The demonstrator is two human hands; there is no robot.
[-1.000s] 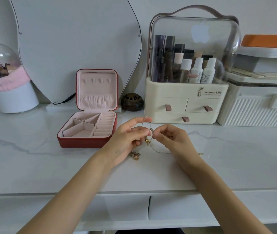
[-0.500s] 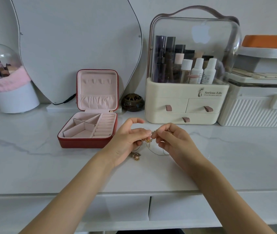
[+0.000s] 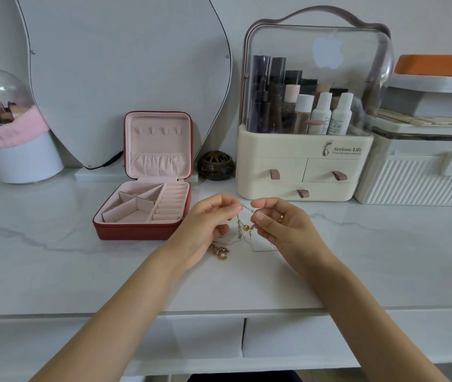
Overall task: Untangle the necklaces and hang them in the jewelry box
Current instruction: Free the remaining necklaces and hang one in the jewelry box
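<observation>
A tangle of thin necklaces [image 3: 244, 226] with a small gold bead hangs between my hands, just above the white marble tabletop. My left hand [image 3: 205, 230] pinches a chain at its upper left end. My right hand [image 3: 280, 224], with a gold ring on one finger, pinches the chain opposite it. More chain with a pinkish pendant [image 3: 220, 252] lies on the table under my left hand. The red jewelry box [image 3: 142, 230] stands open to the left, its pink lid upright with a row of small hooks.
A cream cosmetics organiser [image 3: 302, 166] with a clear dome stands behind my hands. A white ribbed case [image 3: 418, 186] is at the right, a small dark jar [image 3: 216, 165] and a mirror [image 3: 125, 64] behind the box, a brush holder [image 3: 23, 155] at far left.
My hands have drawn slightly apart and stretched a short length of chain between them. The gold bead now hangs lower between the fingers.
</observation>
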